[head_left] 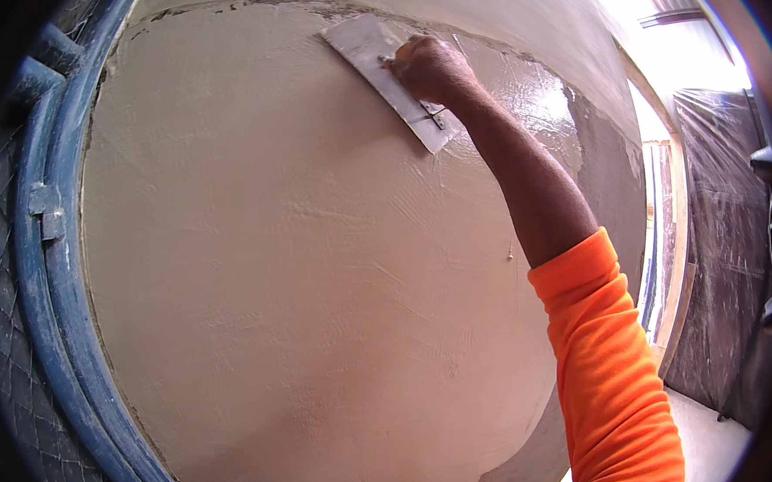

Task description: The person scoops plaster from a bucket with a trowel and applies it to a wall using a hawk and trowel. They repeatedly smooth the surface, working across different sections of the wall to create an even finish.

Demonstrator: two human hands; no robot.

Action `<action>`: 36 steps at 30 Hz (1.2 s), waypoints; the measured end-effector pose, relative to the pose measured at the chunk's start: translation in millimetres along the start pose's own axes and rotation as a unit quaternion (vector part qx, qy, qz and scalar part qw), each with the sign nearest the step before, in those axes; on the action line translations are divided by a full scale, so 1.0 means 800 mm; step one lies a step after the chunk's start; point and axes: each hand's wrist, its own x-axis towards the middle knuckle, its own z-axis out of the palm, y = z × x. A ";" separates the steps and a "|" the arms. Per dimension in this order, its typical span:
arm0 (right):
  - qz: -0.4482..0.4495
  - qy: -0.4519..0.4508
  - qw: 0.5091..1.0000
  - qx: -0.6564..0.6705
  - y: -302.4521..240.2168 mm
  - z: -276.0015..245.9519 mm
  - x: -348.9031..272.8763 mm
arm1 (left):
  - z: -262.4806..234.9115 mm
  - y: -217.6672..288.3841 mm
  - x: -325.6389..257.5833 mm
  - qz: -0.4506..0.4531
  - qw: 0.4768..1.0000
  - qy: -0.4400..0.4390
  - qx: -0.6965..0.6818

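My right hand [434, 68] is closed round the handle of a plastering trowel [366, 52], high up and right of the middle. The trowel's long flat metal blade lies tilted against the wall, its upper end toward the left. Pale, damp plaster [298, 219] covers most of the wall, with fine ridges and streaks in it. Right of the hand the surface shines wet. An orange sleeve [611, 369] covers my right arm up to the forearm. My left hand is out of the picture.
A blue metal frame [65, 284] with mesh runs down the left side. Darker grey wall [608, 155] borders the plaster at the right. Beyond it are a wooden post [679, 226] and dark plastic sheeting [723, 249]. A rough seam [277, 0] crosses the top.
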 end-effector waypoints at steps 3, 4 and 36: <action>-0.093 -0.031 0.995 -0.017 -0.027 -0.001 0.005 | -0.023 -0.015 0.001 0.017 0.999 -0.030 0.025; -0.113 -0.033 0.993 -0.021 -0.034 -0.003 0.014 | -0.030 -0.021 0.001 0.023 0.998 -0.034 0.043; 0.352 0.054 0.934 0.017 0.299 -0.063 -0.379 | -0.108 0.002 0.024 -0.277 0.935 -0.137 -0.175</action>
